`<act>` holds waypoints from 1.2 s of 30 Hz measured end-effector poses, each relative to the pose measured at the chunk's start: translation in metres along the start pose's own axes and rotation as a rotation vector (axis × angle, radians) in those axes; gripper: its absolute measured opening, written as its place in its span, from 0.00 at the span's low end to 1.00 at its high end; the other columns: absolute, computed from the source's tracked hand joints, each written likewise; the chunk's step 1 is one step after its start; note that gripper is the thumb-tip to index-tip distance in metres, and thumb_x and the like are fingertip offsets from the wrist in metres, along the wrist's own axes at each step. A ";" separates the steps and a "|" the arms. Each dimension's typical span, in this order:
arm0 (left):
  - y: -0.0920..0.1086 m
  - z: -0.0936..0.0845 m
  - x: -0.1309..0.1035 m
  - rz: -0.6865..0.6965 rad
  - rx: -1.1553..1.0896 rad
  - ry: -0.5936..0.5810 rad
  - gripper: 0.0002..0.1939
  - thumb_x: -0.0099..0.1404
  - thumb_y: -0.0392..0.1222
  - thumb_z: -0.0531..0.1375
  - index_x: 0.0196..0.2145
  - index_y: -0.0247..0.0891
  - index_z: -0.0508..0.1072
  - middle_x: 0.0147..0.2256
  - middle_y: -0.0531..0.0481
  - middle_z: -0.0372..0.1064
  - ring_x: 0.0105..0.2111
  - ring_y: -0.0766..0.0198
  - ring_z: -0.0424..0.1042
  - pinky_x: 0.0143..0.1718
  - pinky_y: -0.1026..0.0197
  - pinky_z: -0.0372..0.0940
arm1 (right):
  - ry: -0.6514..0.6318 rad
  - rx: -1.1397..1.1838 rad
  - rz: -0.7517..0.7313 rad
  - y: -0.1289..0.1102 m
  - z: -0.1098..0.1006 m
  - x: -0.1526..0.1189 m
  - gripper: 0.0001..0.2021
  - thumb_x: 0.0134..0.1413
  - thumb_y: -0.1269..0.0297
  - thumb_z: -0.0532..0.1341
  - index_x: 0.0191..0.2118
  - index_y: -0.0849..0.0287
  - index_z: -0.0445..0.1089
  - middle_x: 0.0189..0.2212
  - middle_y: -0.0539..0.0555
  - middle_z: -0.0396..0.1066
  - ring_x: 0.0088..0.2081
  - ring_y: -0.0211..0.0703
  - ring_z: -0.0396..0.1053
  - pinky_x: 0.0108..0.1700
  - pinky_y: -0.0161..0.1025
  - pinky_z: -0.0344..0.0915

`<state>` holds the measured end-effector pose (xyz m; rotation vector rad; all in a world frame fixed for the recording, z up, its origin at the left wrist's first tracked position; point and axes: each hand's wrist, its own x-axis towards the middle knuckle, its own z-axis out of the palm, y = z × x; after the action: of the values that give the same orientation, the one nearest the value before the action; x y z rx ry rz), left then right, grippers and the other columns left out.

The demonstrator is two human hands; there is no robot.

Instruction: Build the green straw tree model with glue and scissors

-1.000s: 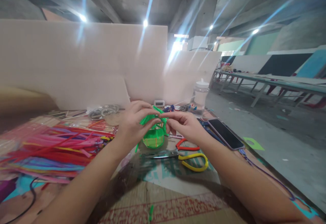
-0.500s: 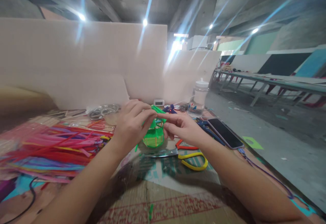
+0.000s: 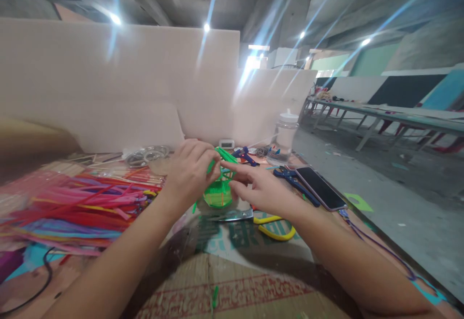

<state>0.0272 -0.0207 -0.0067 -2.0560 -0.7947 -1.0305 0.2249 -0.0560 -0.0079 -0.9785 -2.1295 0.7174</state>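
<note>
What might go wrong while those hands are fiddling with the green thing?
The green thing looks light and thin, so the left hand might bend it by squeezing too hard. The scissors lie partly hidden by the right hand, which could bump them. The phone lies near the edge of the table, so a nudge might send it off.

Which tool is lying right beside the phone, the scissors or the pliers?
The dark blue pliers: they lie just left of the phone, while the yellow-handled scissors lie nearer you than the green piece.
</note>
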 end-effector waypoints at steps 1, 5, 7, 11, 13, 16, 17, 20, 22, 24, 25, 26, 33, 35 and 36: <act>-0.006 0.002 -0.001 -0.059 0.002 -0.021 0.05 0.67 0.38 0.55 0.36 0.38 0.70 0.37 0.45 0.72 0.41 0.55 0.69 0.46 0.52 0.61 | 0.025 0.005 0.005 0.001 -0.003 0.001 0.22 0.59 0.66 0.56 0.58 0.59 0.68 0.24 0.47 0.69 0.24 0.35 0.62 0.27 0.34 0.57; -0.044 0.011 -0.012 -0.428 0.088 -0.184 0.13 0.69 0.40 0.48 0.35 0.37 0.71 0.34 0.43 0.71 0.37 0.53 0.71 0.41 0.53 0.61 | 0.232 -0.067 0.021 0.010 -0.026 0.006 0.12 0.57 0.56 0.59 0.31 0.60 0.71 0.22 0.48 0.65 0.26 0.35 0.62 0.28 0.34 0.57; -0.062 0.016 -0.018 -0.501 0.126 -0.350 0.18 0.70 0.40 0.45 0.31 0.37 0.72 0.30 0.42 0.71 0.36 0.52 0.72 0.39 0.53 0.61 | 0.338 -0.155 0.036 0.018 -0.038 0.009 0.18 0.58 0.53 0.57 0.22 0.59 0.65 0.19 0.47 0.61 0.25 0.35 0.59 0.28 0.35 0.54; -0.073 0.023 -0.027 -0.587 0.063 -0.421 0.16 0.63 0.35 0.50 0.44 0.35 0.74 0.39 0.39 0.74 0.41 0.49 0.73 0.42 0.52 0.63 | 0.396 -0.217 0.074 0.032 -0.047 0.015 0.19 0.59 0.54 0.55 0.23 0.60 0.66 0.19 0.47 0.62 0.25 0.36 0.60 0.28 0.35 0.55; -0.067 0.023 -0.027 -0.611 -0.063 -0.346 0.21 0.60 0.32 0.51 0.48 0.37 0.73 0.44 0.41 0.74 0.44 0.51 0.73 0.44 0.53 0.65 | 0.391 -0.183 0.045 0.037 -0.044 0.017 0.12 0.57 0.57 0.57 0.30 0.60 0.70 0.23 0.49 0.69 0.27 0.37 0.64 0.30 0.35 0.59; -0.053 0.021 -0.021 -0.611 -0.218 -0.261 0.16 0.64 0.36 0.51 0.43 0.39 0.76 0.41 0.45 0.76 0.44 0.53 0.73 0.48 0.52 0.66 | 0.358 -0.149 -0.053 0.044 -0.036 0.019 0.09 0.57 0.64 0.59 0.43 0.58 0.73 0.33 0.52 0.75 0.34 0.40 0.71 0.37 0.38 0.66; -0.050 0.021 -0.019 -0.601 -0.265 -0.232 0.16 0.65 0.37 0.51 0.45 0.38 0.75 0.42 0.45 0.75 0.44 0.53 0.73 0.49 0.52 0.66 | 0.352 -0.183 -0.108 0.046 -0.033 0.019 0.10 0.58 0.65 0.59 0.44 0.57 0.73 0.36 0.53 0.75 0.37 0.42 0.72 0.41 0.40 0.67; -0.041 0.024 -0.016 -0.565 -0.429 -0.189 0.20 0.66 0.40 0.51 0.54 0.34 0.70 0.49 0.41 0.71 0.51 0.55 0.70 0.54 0.51 0.64 | 0.294 -0.382 -0.315 0.049 -0.024 0.018 0.13 0.61 0.69 0.57 0.48 0.54 0.74 0.47 0.58 0.72 0.50 0.46 0.69 0.52 0.46 0.66; -0.037 0.028 -0.016 -0.556 -0.548 -0.217 0.23 0.67 0.46 0.52 0.56 0.33 0.68 0.54 0.40 0.68 0.55 0.54 0.67 0.58 0.50 0.61 | 0.220 -0.515 -0.416 0.050 -0.020 0.017 0.15 0.62 0.70 0.56 0.51 0.52 0.74 0.55 0.59 0.67 0.56 0.48 0.64 0.57 0.51 0.63; -0.033 0.031 -0.017 -0.553 -0.646 -0.267 0.26 0.68 0.51 0.52 0.57 0.33 0.67 0.57 0.39 0.65 0.58 0.53 0.64 0.61 0.49 0.58 | 0.171 -0.609 -0.470 0.050 -0.015 0.017 0.16 0.63 0.70 0.55 0.52 0.50 0.73 0.61 0.58 0.61 0.60 0.49 0.60 0.58 0.53 0.61; -0.031 0.031 -0.018 -0.554 -0.678 -0.288 0.27 0.68 0.53 0.52 0.58 0.33 0.66 0.58 0.39 0.64 0.59 0.53 0.63 0.62 0.48 0.57 | 0.162 -0.640 -0.485 0.050 -0.013 0.017 0.16 0.64 0.70 0.55 0.53 0.49 0.73 0.62 0.58 0.60 0.61 0.49 0.58 0.59 0.54 0.60; -0.029 0.031 -0.018 -0.556 -0.703 -0.305 0.28 0.68 0.53 0.52 0.59 0.33 0.65 0.59 0.39 0.64 0.60 0.53 0.63 0.62 0.48 0.56 | 0.158 -0.662 -0.494 0.050 -0.011 0.017 0.16 0.64 0.69 0.55 0.53 0.49 0.73 0.63 0.57 0.58 0.62 0.49 0.57 0.59 0.55 0.59; -0.022 0.027 -0.016 -0.570 -0.799 -0.383 0.24 0.69 0.52 0.52 0.58 0.38 0.67 0.57 0.43 0.68 0.56 0.53 0.68 0.58 0.49 0.62 | 0.170 -0.625 -0.471 0.049 -0.006 0.017 0.16 0.65 0.68 0.55 0.55 0.51 0.71 0.61 0.61 0.61 0.61 0.51 0.58 0.59 0.57 0.60; -0.022 0.026 -0.015 -0.558 -0.786 -0.388 0.24 0.69 0.52 0.52 0.58 0.38 0.67 0.57 0.43 0.68 0.56 0.53 0.68 0.58 0.49 0.62 | 0.192 -0.556 -0.446 0.046 -0.007 0.016 0.16 0.65 0.67 0.54 0.55 0.52 0.69 0.59 0.61 0.63 0.60 0.51 0.61 0.58 0.56 0.61; -0.021 0.026 -0.015 -0.554 -0.786 -0.387 0.24 0.69 0.52 0.52 0.58 0.38 0.67 0.57 0.43 0.68 0.56 0.53 0.68 0.58 0.50 0.62 | 0.209 -0.522 -0.432 0.045 -0.008 0.016 0.16 0.65 0.66 0.54 0.56 0.52 0.69 0.58 0.61 0.64 0.59 0.50 0.62 0.58 0.56 0.61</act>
<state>0.0145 0.0090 -0.0245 -2.8413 -1.3693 -1.4201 0.2422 -0.0161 -0.0295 -0.7573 -2.2704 -0.1564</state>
